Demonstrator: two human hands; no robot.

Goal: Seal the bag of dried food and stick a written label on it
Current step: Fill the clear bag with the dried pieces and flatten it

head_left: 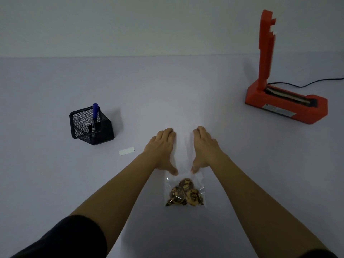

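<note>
Pressing flat on clear bag [184,164], fingers straight, gripping nothing: left hand [160,151], right hand [205,149]. Dried food [185,192] at near end. Label [126,151] left; sealer [284,101] far right, arm raised.

Laid palm-down at six o'clock: left hand [160,150] and right hand [206,148], flanking clear plastic bag of brown dried slices [185,195] (thumbs touching its upper part).

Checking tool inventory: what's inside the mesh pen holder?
One blue-capped marker leans inside the black mesh holder. Its lower tip is blurred behind the mesh; anything lying at the bottom cannot be told.
</note>
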